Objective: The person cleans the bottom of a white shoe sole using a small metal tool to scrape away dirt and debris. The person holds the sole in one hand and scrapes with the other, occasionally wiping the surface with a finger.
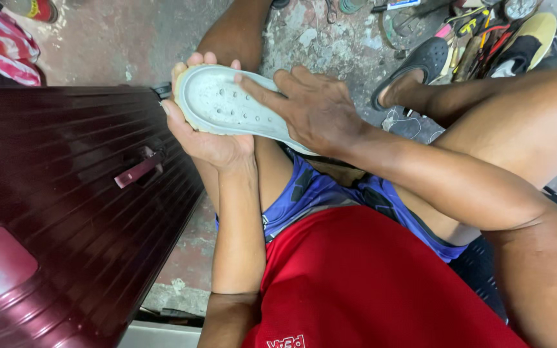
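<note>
A pale grey shoe sole with small holes lies cupped in my left hand, whose fingers curl around its rounded toe end from below. My right hand rests flat on top of the sole, with the index finger stretched out and pressing on its inner surface. The heel end of the sole is hidden under my right hand. Both hands are above my knees; I sit in a red shirt and blue shorts.
A dark red ribbed suitcase with a handle stands close on the left. My foot in a black sandal rests on the stained concrete floor. Tools and shoes are piled at the top right. Striped cloth lies at top left.
</note>
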